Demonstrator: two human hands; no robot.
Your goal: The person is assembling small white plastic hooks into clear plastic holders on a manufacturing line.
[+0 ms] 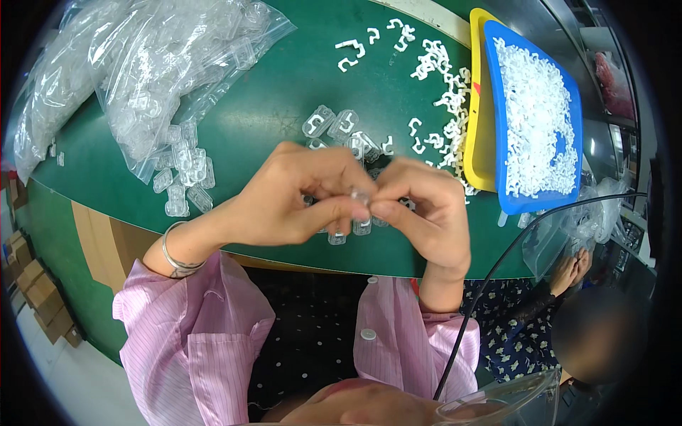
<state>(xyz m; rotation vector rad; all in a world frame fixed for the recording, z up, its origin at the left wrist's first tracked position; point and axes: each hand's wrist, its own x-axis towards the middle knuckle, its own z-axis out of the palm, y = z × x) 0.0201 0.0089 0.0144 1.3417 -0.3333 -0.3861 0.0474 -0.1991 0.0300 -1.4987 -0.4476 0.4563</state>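
Above the near part of the green table, my left hand (302,192) pinches a small clear plastic piece (359,195) between thumb and fingers. My right hand (425,206) meets it there, its thumb and forefinger pressed together at the piece; what they grip is hidden and slightly blurred. Under and behind both hands lie several clear plastic casings (318,121), some with a white hook-shaped clip inside. Loose white clips (450,99) are scattered to the right and at the far side.
Large clear bags (177,64) of casings fill the far left, with loose casings (186,167) spilling out. At right, a blue tray (506,142) full of white clips rests by a yellow tray (481,160). A black cable (490,277) crosses near another person's hands (572,271).
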